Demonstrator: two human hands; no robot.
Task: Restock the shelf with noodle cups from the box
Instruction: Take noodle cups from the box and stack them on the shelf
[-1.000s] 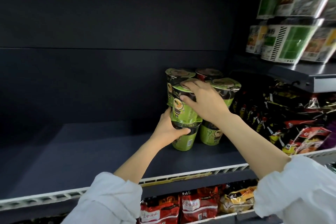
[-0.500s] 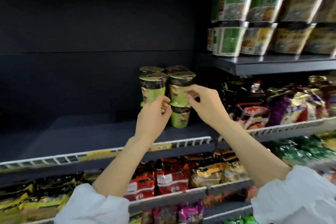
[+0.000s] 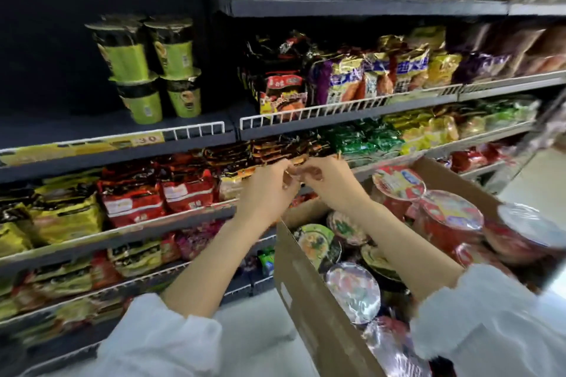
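Nothing is held by the left hand (image 3: 269,184) or right hand (image 3: 329,182), fingers loosely curled, since green noodle cups (image 3: 153,70) are stacked at ten o'clock, more kept in the box (image 3: 309,291) at five o'clock.

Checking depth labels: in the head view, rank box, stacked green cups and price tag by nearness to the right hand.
From the right hand:
1. Box, just below and right of it.
2. Price tag, up and left on the shelf edge.
3. Stacked green cups, higher and further left, back on the shelf.
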